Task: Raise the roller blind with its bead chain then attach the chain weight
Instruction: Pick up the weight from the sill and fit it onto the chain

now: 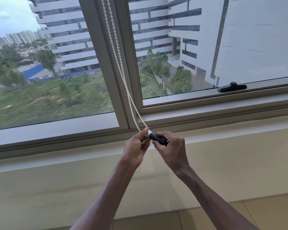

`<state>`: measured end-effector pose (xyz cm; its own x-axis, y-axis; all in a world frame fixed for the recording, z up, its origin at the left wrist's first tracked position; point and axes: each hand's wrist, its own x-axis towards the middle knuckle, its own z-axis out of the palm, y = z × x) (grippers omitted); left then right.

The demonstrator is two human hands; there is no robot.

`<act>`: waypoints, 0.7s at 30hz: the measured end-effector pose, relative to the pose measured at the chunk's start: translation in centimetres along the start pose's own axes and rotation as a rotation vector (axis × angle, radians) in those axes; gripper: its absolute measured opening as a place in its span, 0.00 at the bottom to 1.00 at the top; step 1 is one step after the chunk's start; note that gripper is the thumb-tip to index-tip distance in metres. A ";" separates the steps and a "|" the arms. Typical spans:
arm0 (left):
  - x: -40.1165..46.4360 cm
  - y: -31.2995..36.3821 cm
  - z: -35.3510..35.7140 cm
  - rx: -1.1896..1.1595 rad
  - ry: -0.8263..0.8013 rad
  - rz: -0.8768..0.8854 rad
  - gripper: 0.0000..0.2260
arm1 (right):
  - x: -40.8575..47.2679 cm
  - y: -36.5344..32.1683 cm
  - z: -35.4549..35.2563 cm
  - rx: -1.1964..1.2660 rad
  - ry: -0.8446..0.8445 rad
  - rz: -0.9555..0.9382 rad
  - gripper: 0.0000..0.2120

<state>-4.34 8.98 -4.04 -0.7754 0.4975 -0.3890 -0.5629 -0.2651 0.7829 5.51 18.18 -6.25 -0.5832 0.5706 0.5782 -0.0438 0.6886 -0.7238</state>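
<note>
Left hand (135, 149) grip pinched on bead chain (121, 70), right hand (170, 149) grip curled round chain weight (156, 137).

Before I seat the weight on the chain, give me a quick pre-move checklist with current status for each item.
1. Blind raised: ok as far as seen; no fabric covers the glass, roller out of view.
2. Chain strands untangled: ok; two strands run side by side down to the hands.
3. Left hand on chain end: ok; its fingertips pinch it at the weight's white cap.
4. Right hand holding weight: ok; fingers curled round the black body.
5. Chain loop seated inside weight: cannot tell; the joint is hidden by fingers.
6. Window handle clear of chain: ok; it sits far to the right.
</note>
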 end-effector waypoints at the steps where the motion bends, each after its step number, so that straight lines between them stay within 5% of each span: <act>1: 0.1 0.0 -0.1 0.012 -0.006 0.006 0.09 | -0.1 0.0 0.1 0.000 0.001 0.001 0.09; 7: 0.2 -0.2 -0.7 0.047 -0.052 0.057 0.14 | -0.2 0.2 0.4 0.066 0.005 0.078 0.09; 13: 0.4 -0.2 -1.0 0.110 -0.092 0.134 0.04 | -0.2 0.8 0.7 0.127 -0.054 0.158 0.09; 21: 0.4 -1.5 -1.4 0.299 -0.069 0.284 0.06 | -0.6 2.3 2.0 0.139 -0.192 0.255 0.10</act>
<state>-4.24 8.46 -6.03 -0.8609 0.4963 -0.1119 -0.2139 -0.1535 0.9647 4.19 18.49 -8.99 -0.7313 0.6127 0.2997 0.0208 0.4593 -0.8880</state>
